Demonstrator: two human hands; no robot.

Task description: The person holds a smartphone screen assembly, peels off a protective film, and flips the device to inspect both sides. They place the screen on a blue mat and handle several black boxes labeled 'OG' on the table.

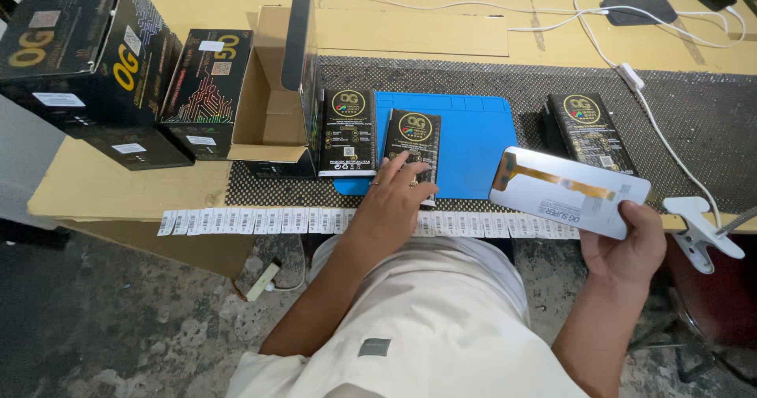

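My left hand [394, 197] rests with spread fingers on a flat black packet [412, 138] lying on the blue mat [473, 142]. My right hand [631, 244] holds a white phone display panel [568, 191] with an orange flex strip, lifted off the table at the right. A second black packet [348, 132] stands beside the first, against an open cardboard box [272, 90]. A small stack of similar black packets [590, 132] lies to the right of the mat.
Black boxes [87, 59] are stacked at the left. A strip of white barcode labels [260, 220] runs along the table's front edge. A white clamp [698, 228], white cables [631, 74] and phones [639, 10] sit at the right and back. Bare concrete floor lies below.
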